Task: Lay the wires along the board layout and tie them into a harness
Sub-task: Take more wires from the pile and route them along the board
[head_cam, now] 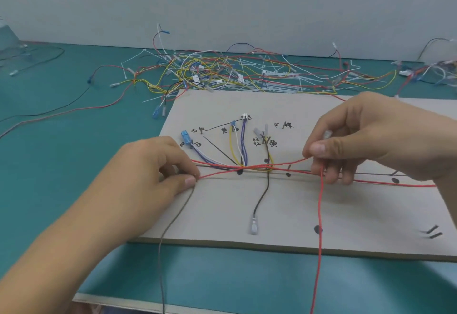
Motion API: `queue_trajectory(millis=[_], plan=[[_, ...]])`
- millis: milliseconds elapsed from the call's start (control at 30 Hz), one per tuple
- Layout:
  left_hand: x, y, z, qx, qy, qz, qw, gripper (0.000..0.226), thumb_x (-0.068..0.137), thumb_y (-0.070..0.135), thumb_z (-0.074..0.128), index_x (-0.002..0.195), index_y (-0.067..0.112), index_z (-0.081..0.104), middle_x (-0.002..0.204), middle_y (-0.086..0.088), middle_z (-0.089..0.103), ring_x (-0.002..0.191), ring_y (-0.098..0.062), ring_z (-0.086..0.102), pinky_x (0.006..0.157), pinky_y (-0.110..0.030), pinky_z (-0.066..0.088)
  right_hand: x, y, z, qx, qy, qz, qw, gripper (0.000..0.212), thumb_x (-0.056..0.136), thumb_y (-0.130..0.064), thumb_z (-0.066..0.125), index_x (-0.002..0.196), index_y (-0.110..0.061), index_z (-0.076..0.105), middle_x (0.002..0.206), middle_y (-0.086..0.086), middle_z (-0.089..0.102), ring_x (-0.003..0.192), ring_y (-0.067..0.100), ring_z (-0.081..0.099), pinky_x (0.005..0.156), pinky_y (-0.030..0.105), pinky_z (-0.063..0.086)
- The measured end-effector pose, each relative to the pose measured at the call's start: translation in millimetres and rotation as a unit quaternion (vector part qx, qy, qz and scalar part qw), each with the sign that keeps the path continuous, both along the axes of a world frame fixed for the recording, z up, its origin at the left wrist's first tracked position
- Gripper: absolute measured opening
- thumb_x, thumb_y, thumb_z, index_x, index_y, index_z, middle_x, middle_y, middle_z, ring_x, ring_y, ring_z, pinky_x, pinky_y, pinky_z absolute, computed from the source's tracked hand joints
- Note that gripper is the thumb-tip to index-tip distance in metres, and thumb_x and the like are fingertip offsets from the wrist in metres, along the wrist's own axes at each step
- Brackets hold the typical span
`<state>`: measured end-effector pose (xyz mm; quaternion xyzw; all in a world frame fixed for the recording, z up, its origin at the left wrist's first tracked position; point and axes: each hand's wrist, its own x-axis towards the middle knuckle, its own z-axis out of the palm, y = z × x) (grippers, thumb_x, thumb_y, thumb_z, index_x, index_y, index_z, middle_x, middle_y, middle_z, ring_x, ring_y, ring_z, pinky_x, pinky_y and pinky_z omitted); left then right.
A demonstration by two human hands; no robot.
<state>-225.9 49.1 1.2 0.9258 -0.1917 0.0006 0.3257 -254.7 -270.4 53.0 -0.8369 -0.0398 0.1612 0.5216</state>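
**Red wire held taut across the board**

We see the board [296, 214] lying flat on the green mat [74, 145], with black lines, dots and handwritten labels marked on it. The left hand [153, 172] rests on the board's left edge, fingers curled. Its thumb and forefinger pinch the red wire [249, 167] together with a grey wire [170, 219], which trails down off the front edge towards us. The right hand [366, 140] hovers over the right half of the board, fingers curled, and pinches the same red wire between thumb and fingertips. A clear terminal [327, 134] shows between its fingers. We cannot tell whether it is gripped.

Between the hands the red strands cross low over the drawn horizontal line. From the right hand one red length hangs straight down across the board and past its front edge. Another runs off to the right under the palm.

Already laid on the board are a blue plug [185, 138] with blue and white leads, a yellow lead, purple leads up to a white plug [244, 116], and a black wire [262, 195] ending in a clear terminal near the front. These meet at the line where the red strands cross.

Behind the board lies a tangle [222, 71] of loose wires and white ties.
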Motion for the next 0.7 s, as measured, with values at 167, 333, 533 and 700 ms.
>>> queue_trajectory(millis=[167,333,533,700], plan=[[-1,2,2,0.025,-0.005,-0.024,0.999,0.025,0.078,0.016,0.085,0.073,0.038,0.076,0.085,0.016,0.067,0.077,-0.012,0.061,0.061,-0.016,0.043,-5,-2,-11,-0.015,0.002,0.005,1.000,0.027,0.070,-0.034,0.079,0.081,-0.009,0.078,0.070,0.020,0.073,0.055,0.027,0.070,0.048,0.029,0.055],[-3,-7,18,0.134,-0.058,0.012,0.989,0.027,0.067,0.070,0.061,0.086,0.052,0.065,0.088,0.041,0.062,0.070,0.004,0.058,0.061,-0.029,0.049,-6,-2,-18,-0.029,-0.021,-0.016,0.999,0.017,0.072,-0.025,0.081,0.077,-0.009,0.079,0.067,0.019,0.072,0.052,0.025,0.068,0.047,0.027,0.053],[12,-23,36,0.219,-0.079,0.001,0.973,0.022,0.071,0.062,0.069,0.071,0.040,0.068,0.065,0.029,0.063,0.063,0.004,0.057,0.056,-0.025,0.047,-7,-1,-21,-0.065,-0.019,-0.021,0.998,0.004,0.077,-0.014,0.078,0.075,-0.010,0.078,0.063,0.016,0.072,0.050,0.023,0.067,0.047,0.026,0.052],[16,-31,39,0.244,-0.059,-0.049,0.967,0.020,0.075,0.053,0.073,0.072,0.035,0.065,0.069,0.019,0.060,0.068,0.004,0.055,0.061,-0.026,0.049,-8,-2,-22,-0.084,-0.025,-0.020,0.996,0.006,0.080,-0.013,0.077,0.074,-0.015,0.078,0.061,0.014,0.072,0.049,0.023,0.068,0.047,0.026,0.052]])
